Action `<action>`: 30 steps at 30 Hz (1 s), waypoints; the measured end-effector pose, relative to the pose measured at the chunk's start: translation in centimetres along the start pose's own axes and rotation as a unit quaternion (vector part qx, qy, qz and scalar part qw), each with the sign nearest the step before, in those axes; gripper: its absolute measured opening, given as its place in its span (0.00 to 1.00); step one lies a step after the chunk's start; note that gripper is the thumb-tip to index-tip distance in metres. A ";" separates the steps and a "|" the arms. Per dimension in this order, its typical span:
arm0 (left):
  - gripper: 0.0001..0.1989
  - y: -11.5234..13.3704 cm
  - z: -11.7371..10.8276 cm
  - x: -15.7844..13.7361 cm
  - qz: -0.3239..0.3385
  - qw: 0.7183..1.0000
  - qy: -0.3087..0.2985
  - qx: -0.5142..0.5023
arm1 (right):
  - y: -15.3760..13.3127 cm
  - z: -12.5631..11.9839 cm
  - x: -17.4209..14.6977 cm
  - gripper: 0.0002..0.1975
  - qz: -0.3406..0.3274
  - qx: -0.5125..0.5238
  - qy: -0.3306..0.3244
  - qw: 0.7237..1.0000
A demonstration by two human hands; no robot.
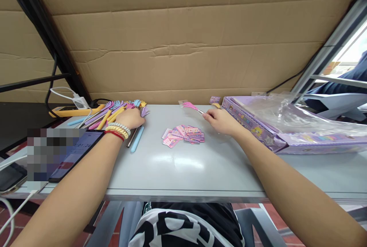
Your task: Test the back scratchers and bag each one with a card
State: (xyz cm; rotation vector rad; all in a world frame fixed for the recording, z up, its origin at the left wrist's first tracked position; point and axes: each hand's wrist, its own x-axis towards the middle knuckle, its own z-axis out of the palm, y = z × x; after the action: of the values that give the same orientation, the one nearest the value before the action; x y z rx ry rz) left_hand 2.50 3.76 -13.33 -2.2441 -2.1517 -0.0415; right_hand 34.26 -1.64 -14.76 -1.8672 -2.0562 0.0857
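My right hand (pixel 218 120) is closed around a back scratcher with a pink claw head (pixel 189 104) and a thin metal rod, pointing left. Its handle is hidden in my palm, and a bit of clear plastic shows by the claw. On the left, my left hand (pixel 130 118) lies over a pile of colourful back scratchers (pixel 110 114), fingers curled down on one with a purple claw (pixel 145 111). Its fingertips are partly hidden. Below that hand, a light blue handle (pixel 137 139) sticks out. Between my hands lies a spread heap of small pink and purple printed cards (pixel 184 135).
A purple printed box (pixel 252 126) with clear plastic film (pixel 304 115) takes up the right side. Near it lie a small card and a yellow piece (pixel 216 105). At left are a phone (pixel 76 155), white cables and a yellow-edged device (pixel 65 111). Cardboard (pixel 177 48) walls the back.
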 end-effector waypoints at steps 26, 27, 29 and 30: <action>0.22 2.9 0.4 -1.3 0.097 0.985 0.105 -0.093 | -0.5 -1.5 -0.7 0.14 0.055 0.070 0.068 0.994; 0.22 3.2 0.4 -1.5 0.114 0.981 0.108 -0.111 | -0.6 -1.6 -0.8 0.14 0.054 0.084 0.084 0.992; 0.22 3.9 0.5 -2.0 0.150 0.972 0.112 -0.143 | -0.8 -1.8 -1.0 0.13 0.045 0.106 0.103 0.988; 0.22 4.3 0.5 -2.3 0.170 0.967 0.110 -0.157 | -0.9 -1.8 -1.1 0.14 0.031 0.121 0.104 0.987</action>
State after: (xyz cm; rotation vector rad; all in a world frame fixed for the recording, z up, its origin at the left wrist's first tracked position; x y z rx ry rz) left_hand 6.67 1.27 -13.95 -2.5955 -1.7264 -0.6287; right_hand 34.01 -3.13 -13.09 -1.7149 -1.7634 0.1441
